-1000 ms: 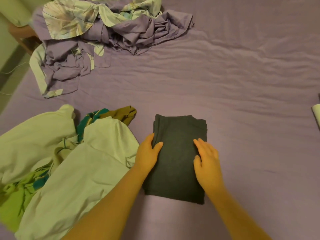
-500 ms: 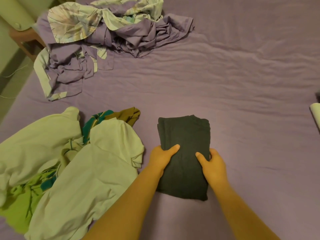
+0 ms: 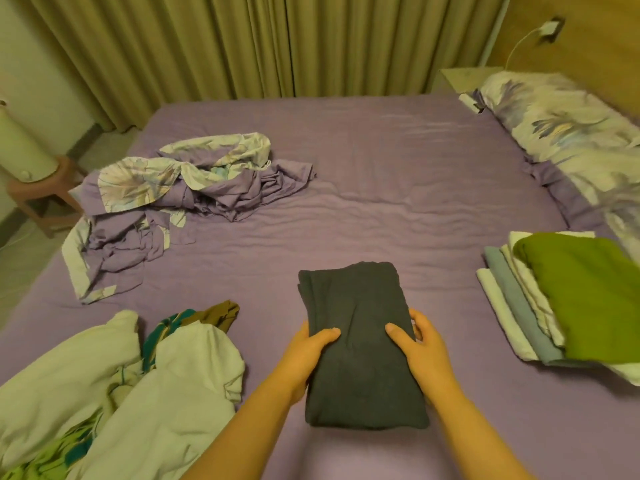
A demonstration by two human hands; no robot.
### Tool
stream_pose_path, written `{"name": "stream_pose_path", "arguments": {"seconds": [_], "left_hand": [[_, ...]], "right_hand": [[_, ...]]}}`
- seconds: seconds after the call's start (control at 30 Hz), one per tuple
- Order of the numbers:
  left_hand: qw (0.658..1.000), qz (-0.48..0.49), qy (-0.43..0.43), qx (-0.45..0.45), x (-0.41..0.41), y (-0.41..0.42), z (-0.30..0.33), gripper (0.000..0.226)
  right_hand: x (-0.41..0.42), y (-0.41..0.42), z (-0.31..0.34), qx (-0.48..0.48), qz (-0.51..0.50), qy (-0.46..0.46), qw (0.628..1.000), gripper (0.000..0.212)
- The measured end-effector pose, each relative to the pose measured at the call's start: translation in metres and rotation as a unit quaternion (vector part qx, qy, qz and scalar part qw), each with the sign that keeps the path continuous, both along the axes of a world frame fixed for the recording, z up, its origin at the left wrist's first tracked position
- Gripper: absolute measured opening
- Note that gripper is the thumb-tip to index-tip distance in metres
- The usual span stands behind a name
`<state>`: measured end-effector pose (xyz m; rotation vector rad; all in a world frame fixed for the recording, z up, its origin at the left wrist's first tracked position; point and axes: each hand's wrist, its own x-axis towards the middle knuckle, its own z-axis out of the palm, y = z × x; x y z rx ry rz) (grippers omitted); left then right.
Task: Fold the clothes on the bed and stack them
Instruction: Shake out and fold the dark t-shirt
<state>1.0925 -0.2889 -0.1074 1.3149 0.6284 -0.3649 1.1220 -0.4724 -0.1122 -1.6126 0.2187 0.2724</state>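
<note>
Left hand [image 3: 304,355]: curled round the left edge of the folded dark garment [image 3: 360,344]; thumb laid on top, fingers hidden beneath.
Right hand [image 3: 424,355]: curled round the right edge of the same garment; thumb on top, fingers wrapped at the side.
Folded dark garment: gripped between both hands over the purple bed [image 3: 398,188]; whether its near end rests on the sheet cannot be told.
Folded stack [image 3: 561,299]: to the right of the dark garment, well apart, green piece on top.
Unfolded pale clothes [image 3: 114,386]: heaped to the left of the dark garment.
Crumpled purple bedding [image 3: 180,199]: beyond it, to the left.
</note>
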Motion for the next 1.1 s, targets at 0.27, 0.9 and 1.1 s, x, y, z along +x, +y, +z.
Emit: {"name": "stream_pose_path", "arguments": {"seconds": [0.27, 0.9, 1.1], "left_hand": [[0.993, -0.085, -0.066, 0.047, 0.025, -0.106, 0.09, 0.026], [0.952, -0.153, -0.14, 0.225, 0.11, -0.393, 0.149, 0.045], [0.958, -0.157, -0.117, 0.212, 0.166, -0.425, 0.114, 0.045]], "right_hand": [[0.021, -0.119, 0.072, 0.034, -0.001, -0.055, 0.998, 0.024], [0.119, -0.411, 0.143, -0.026, 0.036, -0.07, 0.997, 0.026], [0.168, -0.445, 0.115, -0.038, 0.049, -0.041, 0.997, 0.031]]}}
